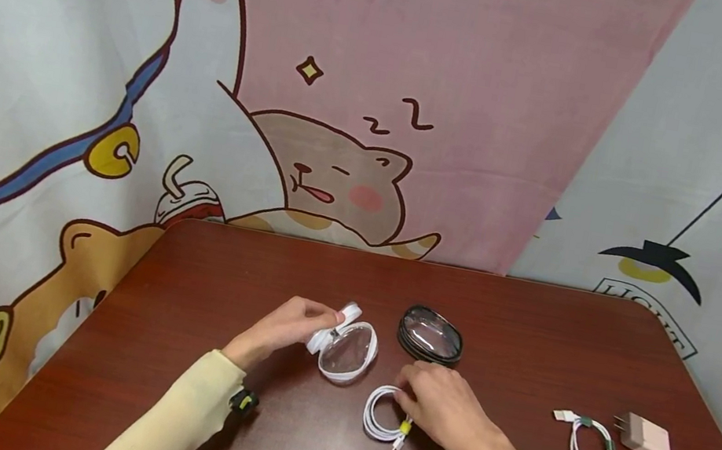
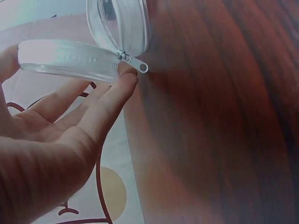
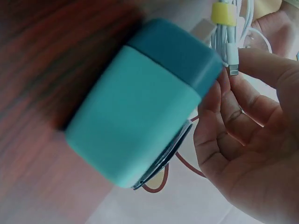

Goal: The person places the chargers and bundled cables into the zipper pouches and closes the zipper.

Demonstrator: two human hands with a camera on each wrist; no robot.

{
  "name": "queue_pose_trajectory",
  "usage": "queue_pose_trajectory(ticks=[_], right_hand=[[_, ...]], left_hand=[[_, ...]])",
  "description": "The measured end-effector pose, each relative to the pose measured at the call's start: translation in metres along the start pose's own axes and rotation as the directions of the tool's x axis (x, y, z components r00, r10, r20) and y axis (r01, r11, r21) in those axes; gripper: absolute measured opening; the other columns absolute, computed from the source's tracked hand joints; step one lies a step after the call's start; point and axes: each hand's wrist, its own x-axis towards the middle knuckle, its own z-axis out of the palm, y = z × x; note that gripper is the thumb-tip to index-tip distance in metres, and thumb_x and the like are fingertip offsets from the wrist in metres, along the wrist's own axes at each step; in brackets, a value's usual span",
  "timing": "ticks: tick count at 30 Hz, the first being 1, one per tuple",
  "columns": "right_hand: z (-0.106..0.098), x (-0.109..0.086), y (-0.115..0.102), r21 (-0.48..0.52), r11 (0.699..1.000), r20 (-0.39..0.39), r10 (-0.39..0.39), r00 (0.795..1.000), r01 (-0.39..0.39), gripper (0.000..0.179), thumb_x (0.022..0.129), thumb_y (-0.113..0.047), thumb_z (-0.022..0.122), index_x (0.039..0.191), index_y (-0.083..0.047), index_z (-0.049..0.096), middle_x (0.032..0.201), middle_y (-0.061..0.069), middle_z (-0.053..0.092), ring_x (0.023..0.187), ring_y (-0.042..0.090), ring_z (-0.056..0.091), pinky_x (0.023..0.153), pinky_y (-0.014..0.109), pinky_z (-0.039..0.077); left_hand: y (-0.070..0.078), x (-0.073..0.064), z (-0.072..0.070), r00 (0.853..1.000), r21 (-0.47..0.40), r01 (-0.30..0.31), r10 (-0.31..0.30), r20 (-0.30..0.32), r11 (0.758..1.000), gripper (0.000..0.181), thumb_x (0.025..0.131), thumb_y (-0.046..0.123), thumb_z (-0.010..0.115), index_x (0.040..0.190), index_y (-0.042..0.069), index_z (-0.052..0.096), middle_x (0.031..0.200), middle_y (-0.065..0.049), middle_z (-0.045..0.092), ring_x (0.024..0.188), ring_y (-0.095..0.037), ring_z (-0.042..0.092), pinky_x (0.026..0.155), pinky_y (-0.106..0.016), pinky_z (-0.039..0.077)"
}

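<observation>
My left hand point(image 1: 281, 329) holds a small clear pouch point(image 1: 348, 352) with white zip edging, its two halves spread apart. In the left wrist view the zipper pull point(image 2: 138, 64) hangs beside my fingertips. My right hand point(image 1: 448, 408) pinches the edge of a coiled white charging cable point(image 1: 374, 418), bound with a yellow tie point(image 1: 405, 427). A teal block with a darker end point(image 3: 135, 116) stands close to the right hand's fingers in the right wrist view; from the head view it is hidden.
Just beyond the right hand lies a black-edged clear pouch point(image 1: 432, 335). Farther right on the brown table point(image 1: 519, 307) are a short white cable point(image 1: 594, 447) with a green tie and a pale plug adapter point(image 1: 646, 438). A cartoon-printed cloth point(image 1: 493, 120) hangs behind.
</observation>
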Motion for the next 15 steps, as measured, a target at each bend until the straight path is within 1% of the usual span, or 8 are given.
queue_pose_trajectory(ticks=[3, 7, 10, 15], right_hand=[[-0.003, 0.003, -0.001, 0.029, 0.999, -0.002, 0.042, 0.999, -0.042, 0.015, 0.083, -0.016, 0.085, 0.082, -0.021, 0.071, 0.074, -0.015, 0.058, 0.065, 0.002, 0.052, 0.054, 0.026, 0.044], [-0.007, 0.008, -0.002, 0.054, 0.994, -0.024, 0.092, 0.995, -0.09, 0.012, 0.083, -0.014, 0.083, 0.084, -0.02, 0.073, 0.071, -0.015, 0.055, 0.063, 0.001, 0.047, 0.054, 0.025, 0.041], [-0.01, 0.012, -0.003, 0.08, 0.99, -0.055, 0.125, 0.991, -0.12, 0.009, 0.083, -0.011, 0.081, 0.086, -0.017, 0.074, 0.068, -0.016, 0.053, 0.06, 0.002, 0.044, 0.052, 0.025, 0.039], [-0.013, 0.022, -0.004, 0.099, 0.982, -0.112, 0.17, 0.979, -0.159, 0.008, 0.083, -0.011, 0.081, 0.086, -0.015, 0.074, 0.068, -0.015, 0.053, 0.058, 0.003, 0.044, 0.052, 0.024, 0.039]], left_hand=[[0.0, -0.001, 0.001, 1.0, -0.016, 0.002, -0.002, 0.002, 1.0, 0.051, 0.098, 0.041, 0.067, 0.123, -0.003, 0.072, 0.107, -0.013, 0.073, 0.091, -0.013, 0.063, 0.078, -0.027, 0.051], [-0.001, -0.001, 0.004, 1.0, -0.075, 0.009, -0.007, 0.02, 0.997, 0.049, 0.1, 0.036, 0.066, 0.128, -0.005, 0.068, 0.106, -0.017, 0.073, 0.088, -0.015, 0.065, 0.077, -0.026, 0.052], [-0.001, -0.001, 0.006, 0.999, -0.127, 0.01, -0.005, 0.041, 0.992, 0.049, 0.101, 0.031, 0.066, 0.132, -0.006, 0.064, 0.112, -0.02, 0.071, 0.091, -0.019, 0.068, 0.076, -0.027, 0.055], [0.0, -0.002, 0.007, 0.998, -0.159, 0.004, 0.007, 0.07, 0.987, 0.05, 0.101, 0.031, 0.065, 0.134, -0.006, 0.061, 0.121, -0.023, 0.069, 0.097, -0.023, 0.068, 0.078, -0.029, 0.056]])
